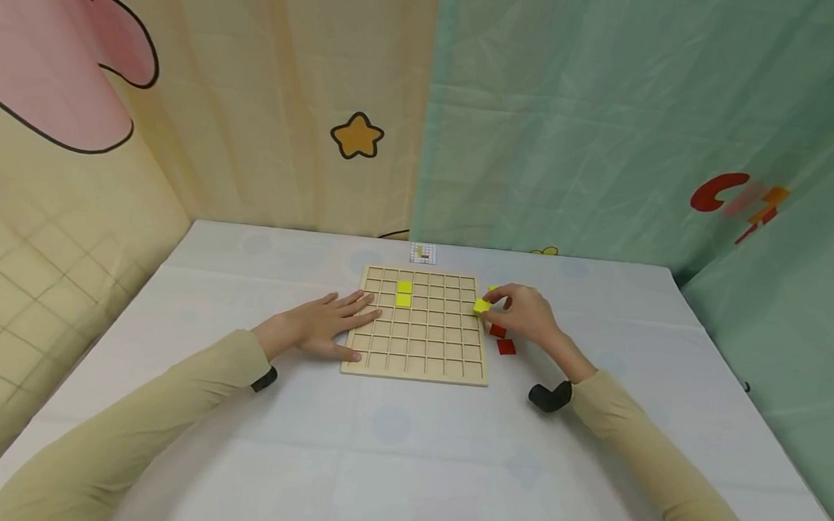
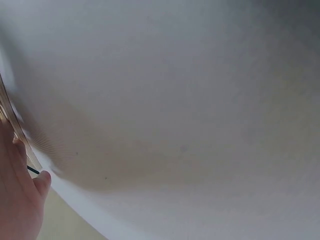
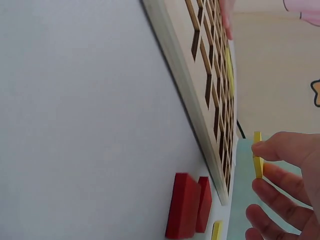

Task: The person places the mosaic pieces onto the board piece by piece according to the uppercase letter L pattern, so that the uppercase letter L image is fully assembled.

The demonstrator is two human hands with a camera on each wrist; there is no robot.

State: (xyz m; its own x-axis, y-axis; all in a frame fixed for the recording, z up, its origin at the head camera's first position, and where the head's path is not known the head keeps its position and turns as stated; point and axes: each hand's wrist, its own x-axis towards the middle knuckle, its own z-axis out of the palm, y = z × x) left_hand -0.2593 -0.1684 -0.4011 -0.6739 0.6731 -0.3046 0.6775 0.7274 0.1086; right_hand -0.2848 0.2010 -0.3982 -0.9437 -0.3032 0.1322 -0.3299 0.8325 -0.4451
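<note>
A wooden grid board (image 1: 418, 364) lies on the white table, with two yellow tiles (image 1: 404, 293) set in its upper left cells. My left hand (image 1: 327, 324) rests flat on the board's left edge, fingers straight. My right hand (image 1: 524, 313) pinches a yellow tile (image 1: 482, 305) just above the board's right edge; the right wrist view shows that tile (image 3: 257, 157) held between thumb and fingers. Two red tiles (image 1: 503, 339) lie on the table beside the board (image 3: 200, 90), under my right hand, and the red tiles (image 3: 189, 205) stand out in the right wrist view.
Another yellow tile (image 1: 492, 289) lies by the board's upper right corner. A small pattern card (image 1: 424, 253) sits beyond the board's far edge. Curtains hang close behind the table (image 1: 405, 451). The left wrist view shows only tablecloth and part of my palm (image 2: 17, 200).
</note>
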